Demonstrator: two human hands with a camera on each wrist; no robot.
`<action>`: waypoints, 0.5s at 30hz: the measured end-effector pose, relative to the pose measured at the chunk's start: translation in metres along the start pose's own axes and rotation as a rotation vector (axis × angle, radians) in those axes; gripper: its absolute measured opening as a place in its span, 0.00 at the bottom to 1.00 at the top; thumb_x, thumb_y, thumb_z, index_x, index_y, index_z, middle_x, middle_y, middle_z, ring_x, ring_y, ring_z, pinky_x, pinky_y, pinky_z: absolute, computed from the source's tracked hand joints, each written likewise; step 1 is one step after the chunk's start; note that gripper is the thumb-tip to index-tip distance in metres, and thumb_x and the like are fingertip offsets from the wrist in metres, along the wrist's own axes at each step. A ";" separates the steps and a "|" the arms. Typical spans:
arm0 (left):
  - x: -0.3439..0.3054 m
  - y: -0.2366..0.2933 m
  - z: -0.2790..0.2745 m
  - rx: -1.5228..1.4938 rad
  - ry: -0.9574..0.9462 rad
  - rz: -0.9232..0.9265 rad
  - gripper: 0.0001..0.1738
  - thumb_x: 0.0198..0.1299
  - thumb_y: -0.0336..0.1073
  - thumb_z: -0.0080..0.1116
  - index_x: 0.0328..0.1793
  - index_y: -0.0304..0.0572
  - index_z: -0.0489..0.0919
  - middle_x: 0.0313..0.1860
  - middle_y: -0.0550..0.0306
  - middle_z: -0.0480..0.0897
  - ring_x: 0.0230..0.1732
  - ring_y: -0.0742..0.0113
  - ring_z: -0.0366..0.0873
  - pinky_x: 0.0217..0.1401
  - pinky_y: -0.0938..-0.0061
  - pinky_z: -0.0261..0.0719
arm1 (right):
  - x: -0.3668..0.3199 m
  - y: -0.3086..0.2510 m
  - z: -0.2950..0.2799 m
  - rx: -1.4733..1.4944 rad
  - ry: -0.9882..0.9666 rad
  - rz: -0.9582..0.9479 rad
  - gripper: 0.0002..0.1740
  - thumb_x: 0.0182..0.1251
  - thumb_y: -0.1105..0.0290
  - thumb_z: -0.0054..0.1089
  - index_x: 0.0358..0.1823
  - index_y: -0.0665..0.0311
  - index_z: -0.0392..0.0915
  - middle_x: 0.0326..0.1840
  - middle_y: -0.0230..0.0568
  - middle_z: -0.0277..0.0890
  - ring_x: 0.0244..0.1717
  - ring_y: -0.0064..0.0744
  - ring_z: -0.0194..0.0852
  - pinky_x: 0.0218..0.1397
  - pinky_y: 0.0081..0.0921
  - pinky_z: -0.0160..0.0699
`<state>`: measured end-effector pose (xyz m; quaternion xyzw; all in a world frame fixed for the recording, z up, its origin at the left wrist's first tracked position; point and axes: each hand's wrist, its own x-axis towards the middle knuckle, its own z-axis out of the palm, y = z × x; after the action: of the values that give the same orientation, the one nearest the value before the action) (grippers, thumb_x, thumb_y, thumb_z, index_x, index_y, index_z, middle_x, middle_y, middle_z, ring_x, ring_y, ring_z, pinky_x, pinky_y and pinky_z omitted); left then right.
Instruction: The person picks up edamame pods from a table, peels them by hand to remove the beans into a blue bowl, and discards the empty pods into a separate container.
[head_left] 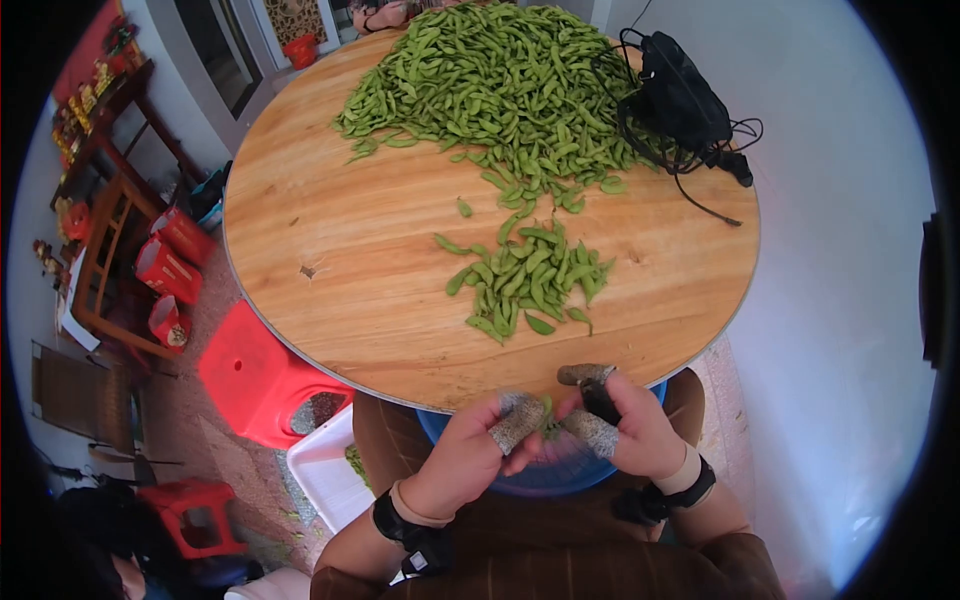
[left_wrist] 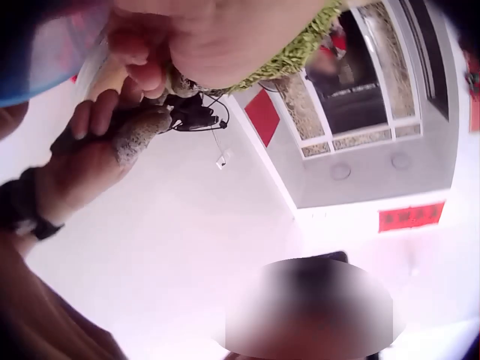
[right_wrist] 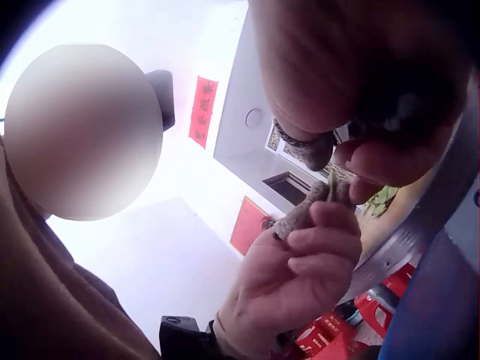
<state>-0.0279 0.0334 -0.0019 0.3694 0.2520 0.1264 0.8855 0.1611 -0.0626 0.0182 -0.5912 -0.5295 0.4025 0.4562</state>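
The left grip (right_wrist: 304, 259) pinches a green pod (right_wrist: 331, 186) between its thumb and finger, a grey finger cover (right_wrist: 295, 220) showing. The right grip (right_wrist: 360, 90) is just above. Right of the left grip, pods (right_wrist: 380, 201) lie on the counter (right_wrist: 412, 225); below it are red containers (right_wrist: 326, 332).

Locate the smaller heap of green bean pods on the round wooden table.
In the head view, the smaller heap lies right of centre on the table, between the larger green pod heap and the left hand and right hand.
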 end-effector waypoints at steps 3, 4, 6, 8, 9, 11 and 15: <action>0.002 -0.004 0.012 0.180 0.142 0.147 0.08 0.68 0.33 0.52 0.48 0.39 0.74 0.32 0.60 0.79 0.27 0.77 0.72 0.27 0.83 0.68 | -0.005 0.001 -0.001 -0.131 -0.056 -0.041 0.25 0.61 0.73 0.61 0.60 0.66 0.68 0.42 0.47 0.79 0.43 0.43 0.81 0.47 0.29 0.77; 0.001 -0.005 0.016 0.227 0.196 0.195 0.07 0.66 0.31 0.53 0.48 0.39 0.74 0.33 0.61 0.80 0.27 0.77 0.73 0.29 0.83 0.69 | -0.007 0.000 -0.002 -0.171 -0.087 -0.069 0.26 0.60 0.74 0.58 0.61 0.66 0.68 0.42 0.50 0.79 0.44 0.50 0.81 0.47 0.31 0.77; 0.002 -0.009 0.019 0.251 0.190 0.190 0.07 0.66 0.29 0.53 0.48 0.39 0.74 0.34 0.61 0.80 0.27 0.77 0.73 0.30 0.83 0.70 | -0.010 0.006 -0.004 -0.154 -0.092 -0.066 0.26 0.58 0.75 0.56 0.61 0.66 0.68 0.43 0.51 0.79 0.45 0.51 0.80 0.48 0.32 0.77; 0.005 -0.011 0.020 0.275 0.177 0.187 0.07 0.65 0.28 0.54 0.48 0.38 0.75 0.34 0.61 0.80 0.28 0.78 0.73 0.31 0.82 0.71 | -0.013 0.011 -0.008 -0.141 -0.094 -0.063 0.27 0.57 0.77 0.55 0.61 0.65 0.68 0.43 0.52 0.78 0.46 0.53 0.80 0.48 0.33 0.77; 0.007 -0.011 0.021 0.303 0.167 0.186 0.07 0.65 0.28 0.53 0.48 0.38 0.75 0.34 0.61 0.80 0.28 0.77 0.73 0.31 0.82 0.71 | -0.013 0.013 -0.011 -0.137 -0.114 -0.069 0.28 0.56 0.77 0.53 0.62 0.65 0.68 0.43 0.51 0.79 0.45 0.52 0.80 0.48 0.33 0.77; 0.007 -0.011 0.023 0.337 0.153 0.180 0.07 0.65 0.27 0.53 0.48 0.38 0.75 0.34 0.61 0.80 0.28 0.77 0.73 0.32 0.82 0.71 | -0.016 0.014 -0.014 -0.128 -0.125 -0.074 0.29 0.54 0.78 0.52 0.62 0.65 0.68 0.43 0.50 0.79 0.45 0.52 0.80 0.48 0.33 0.77; 0.007 -0.015 0.028 0.393 0.224 0.153 0.08 0.64 0.25 0.52 0.49 0.37 0.75 0.33 0.62 0.80 0.28 0.78 0.73 0.31 0.82 0.71 | -0.018 0.014 -0.017 -0.050 -0.095 -0.127 0.25 0.64 0.76 0.53 0.64 0.68 0.68 0.37 0.38 0.82 0.41 0.28 0.82 0.48 0.24 0.77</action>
<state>-0.0059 0.0092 0.0013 0.5361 0.3399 0.1818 0.7510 0.1790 -0.0832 0.0091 -0.5479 -0.5969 0.3870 0.4402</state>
